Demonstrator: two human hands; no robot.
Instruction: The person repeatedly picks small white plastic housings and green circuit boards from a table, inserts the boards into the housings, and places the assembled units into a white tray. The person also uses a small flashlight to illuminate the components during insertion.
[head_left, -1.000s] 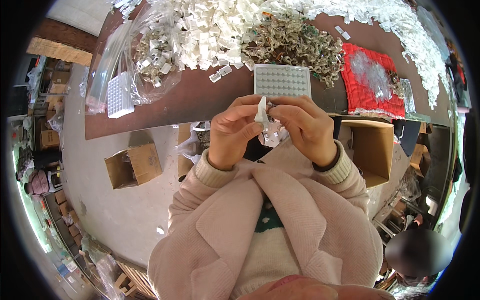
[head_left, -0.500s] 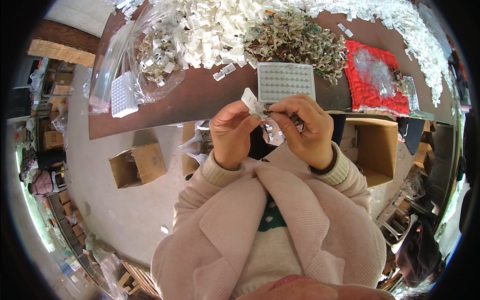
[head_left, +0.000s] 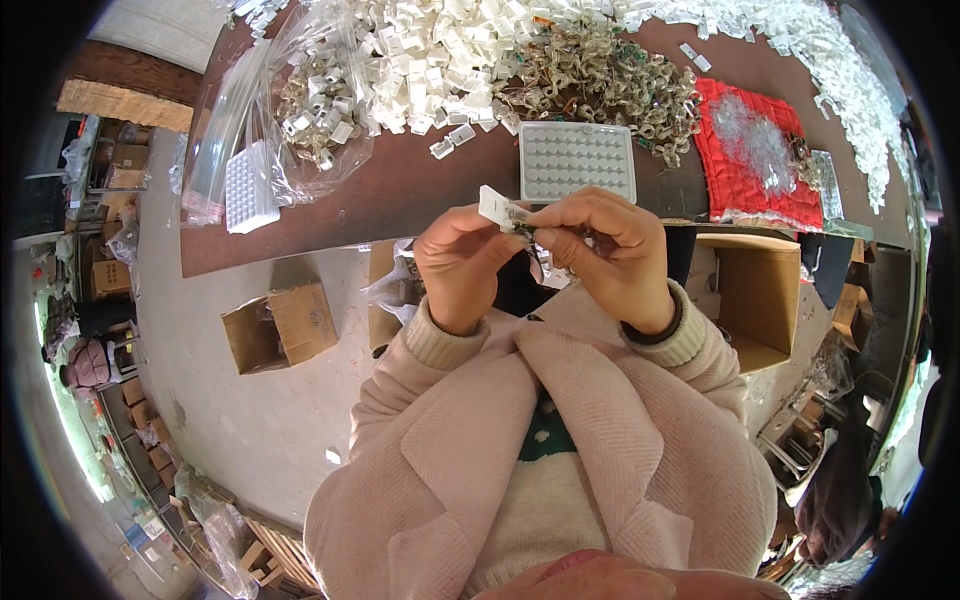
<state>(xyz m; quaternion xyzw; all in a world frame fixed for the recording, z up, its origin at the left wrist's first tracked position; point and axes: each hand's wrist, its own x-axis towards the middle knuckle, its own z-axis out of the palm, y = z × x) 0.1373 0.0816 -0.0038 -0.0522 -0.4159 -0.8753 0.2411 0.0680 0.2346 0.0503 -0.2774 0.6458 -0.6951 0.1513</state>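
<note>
My left hand (head_left: 455,262) pinches a small white plastic case (head_left: 494,206) between thumb and fingers, its end sticking up above the fingertips. Thumb and forefinger of my right hand (head_left: 620,255) close on a small dark part at the case's near end. That part is mostly covered by the fingers, so its kind does not show. Both hands meet in front of the table edge, just below a pale tray (head_left: 577,188) with rows of small cups.
Loose white plastic cases (head_left: 430,75) pile up behind, beside a heap of small clear parts with wires (head_left: 610,85). A clear bag (head_left: 350,165) and a white dimpled tray (head_left: 250,190) lie left. Clear pieces rest on red cloth (head_left: 725,185). Cardboard boxes (head_left: 305,320) stand below.
The white case has tipped lower and leftward in my left fingers. My right fingertips have shifted slightly left, closer against it. The whole view has moved a little.
</note>
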